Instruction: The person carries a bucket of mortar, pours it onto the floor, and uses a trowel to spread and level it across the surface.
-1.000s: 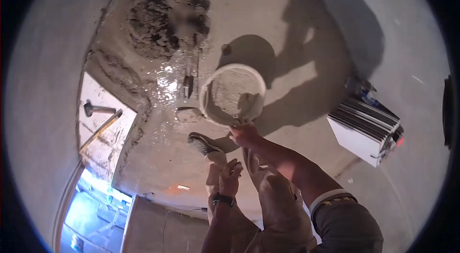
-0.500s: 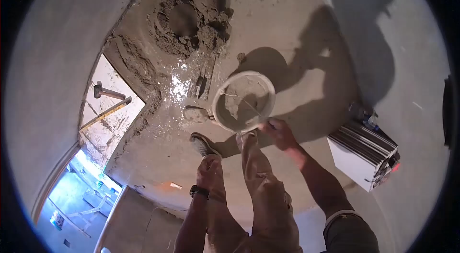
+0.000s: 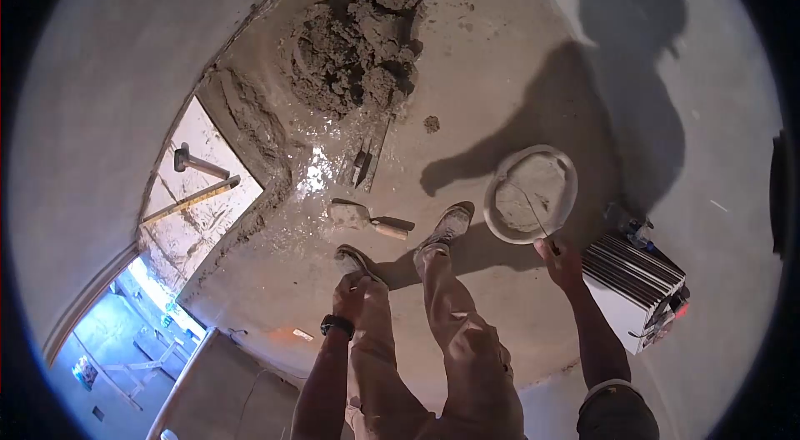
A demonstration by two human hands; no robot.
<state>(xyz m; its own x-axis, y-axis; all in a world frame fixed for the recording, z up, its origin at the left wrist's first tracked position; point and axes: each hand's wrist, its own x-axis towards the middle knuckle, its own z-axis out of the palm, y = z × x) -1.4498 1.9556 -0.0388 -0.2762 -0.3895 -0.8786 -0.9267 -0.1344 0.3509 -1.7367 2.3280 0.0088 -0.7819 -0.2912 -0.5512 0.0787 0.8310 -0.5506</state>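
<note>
My right hand (image 3: 560,265) is closed on the thin wire handle of a round bucket (image 3: 572,194), at the right of the floor. Pale grey residue shows inside the bucket. My left hand (image 3: 350,298), with a dark watch at its wrist, rests at my left knee; its fingers are hard to make out. In front of my shoes lies a trowel (image 3: 350,215) with a wooden handle. Farther off, a heap of wet mortar (image 3: 350,57) sits on the floor, and a narrow tool (image 3: 361,165) lies just below it.
At the left, a hammer (image 3: 200,162) and a yellow bar (image 3: 192,199) lie on a pale tile (image 3: 212,140). A white box-like unit with dark ribs (image 3: 629,273) stands at the right, close to my right arm. A small mortar lump (image 3: 431,124) lies mid-floor.
My right hand has carried the bucket to the right, away from beside the trowel. The trowel's handle and my right shoe are now uncovered. My left hand stays by the knee.
</note>
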